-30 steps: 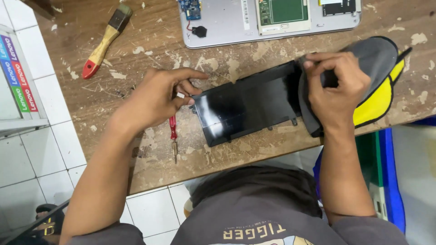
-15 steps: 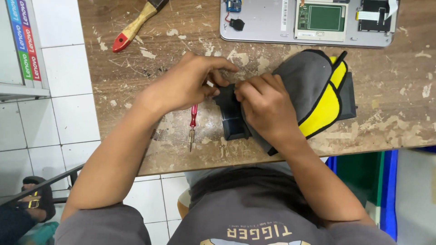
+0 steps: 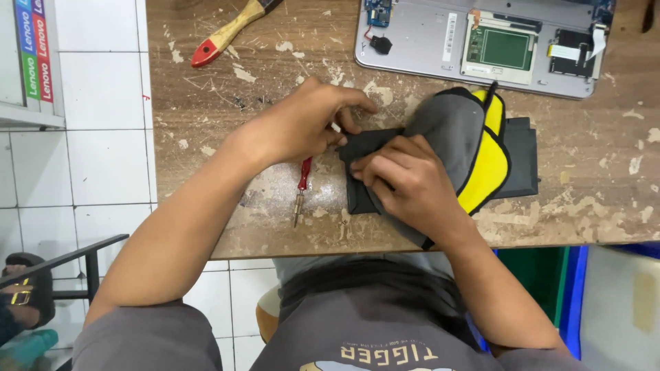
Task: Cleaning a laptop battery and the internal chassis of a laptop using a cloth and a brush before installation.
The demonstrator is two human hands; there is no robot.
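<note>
**Two hands on a flat black part under a cloth, at the front of a workbench**

The worn wooden workbench [image 3: 206, 117] carries, at its far edge, an opened grey laptop chassis [image 3: 419, 41] with a bare circuit board. Nearer the front edge lies the flat black part [image 3: 519, 161], largely covered by a grey-and-yellow cloth [image 3: 474, 137]. Judged by its straight edges, the part is stiff, thin and probably light, best taken by its edges; the cloth is soft and drapes freely. The right hand [image 3: 405, 185] is closed, fingers curled, pressing cloth against the part's left end. The left hand [image 3: 302, 124] is half closed, fingertips pinching at the part's upper left corner. A paintbrush [image 3: 230, 31] lies well apart at the back; a small red-handled screwdriver [image 3: 301, 185] lies just beside the part.
</note>
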